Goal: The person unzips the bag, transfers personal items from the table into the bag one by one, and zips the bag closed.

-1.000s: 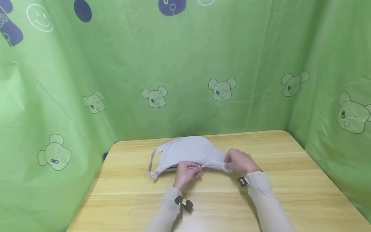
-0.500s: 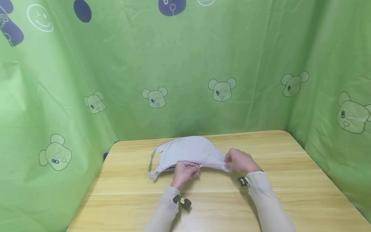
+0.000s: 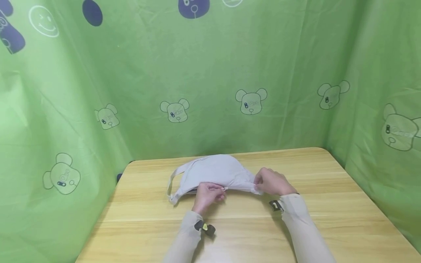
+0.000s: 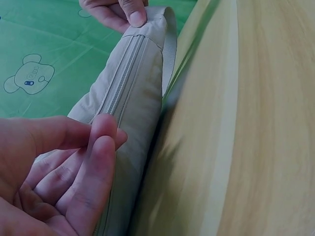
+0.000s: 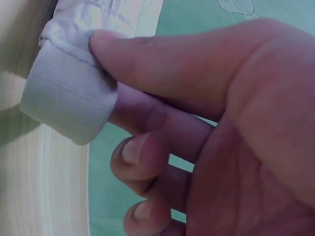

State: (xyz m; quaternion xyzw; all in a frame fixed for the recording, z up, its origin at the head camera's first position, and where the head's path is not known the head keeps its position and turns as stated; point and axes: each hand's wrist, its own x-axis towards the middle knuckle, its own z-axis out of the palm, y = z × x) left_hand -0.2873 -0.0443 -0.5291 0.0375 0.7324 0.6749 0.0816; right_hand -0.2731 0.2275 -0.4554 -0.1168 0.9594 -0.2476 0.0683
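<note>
A: What takes up most of the view?

B: A green curtain point(image 3: 210, 73) printed with bear faces, hanging on three sides of a pale wooden desk point(image 3: 329, 219).

A: And on the desk?

B: A light grey fabric bag point(image 3: 213, 170), lying near the far edge toward the curtain, its zipper point(image 4: 123, 81) along the side facing the person. A strap point(image 3: 171, 184) loops out from its left end.

A: Where are the hands?

B: Both are at the bag's near edge. The right hand point(image 3: 271, 182) holds the bag's right end; the wrist view shows thumb and forefinger pinching the fabric right where the webbing strap joins, the other fingers loosely curled beneath.

A: The left one?

B: The left hand point(image 3: 207, 195) sits about midway along the zipper line, thumb and forefinger pressed together on the zipper there. The slider itself is hidden behind the fingertips in the wrist view. The length of zipper running from that hand toward the right hand is closed.

A: Anything smaller?

B: A black tag with a yellow mark point(image 3: 205, 228) on the left sleeve, and a tag point(image 3: 275, 205) on the right.
</note>
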